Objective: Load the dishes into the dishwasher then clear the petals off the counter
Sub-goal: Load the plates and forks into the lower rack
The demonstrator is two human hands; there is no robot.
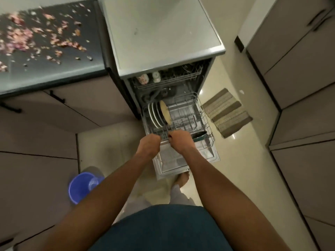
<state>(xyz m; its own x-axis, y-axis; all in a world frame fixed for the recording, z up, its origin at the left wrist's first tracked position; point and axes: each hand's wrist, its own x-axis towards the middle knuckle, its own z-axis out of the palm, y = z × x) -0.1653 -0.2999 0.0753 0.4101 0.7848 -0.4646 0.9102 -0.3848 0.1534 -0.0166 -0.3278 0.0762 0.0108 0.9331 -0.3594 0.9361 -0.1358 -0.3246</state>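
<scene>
- Your left hand [149, 142] and right hand [180, 140] are both at the front edge of the lower rack [205, 113], which is pulled out over the open dishwasher door [181, 160]. Each grip is curled, seemingly round the rack's front wire, though the fingertips are hidden.
- The plates [155, 113] stand upright at the rack's left, and a dark pan [198, 135] lies at the front right, just beside your right hand.
- Push unevenly and the rack could skew on its runners and jam; a hard shove could knock the plates together.
- The pan looks loosely seated, so it may slide or catch.
- The petals [36, 37] are still strewn across the dark counter [54, 75] at upper left.
</scene>
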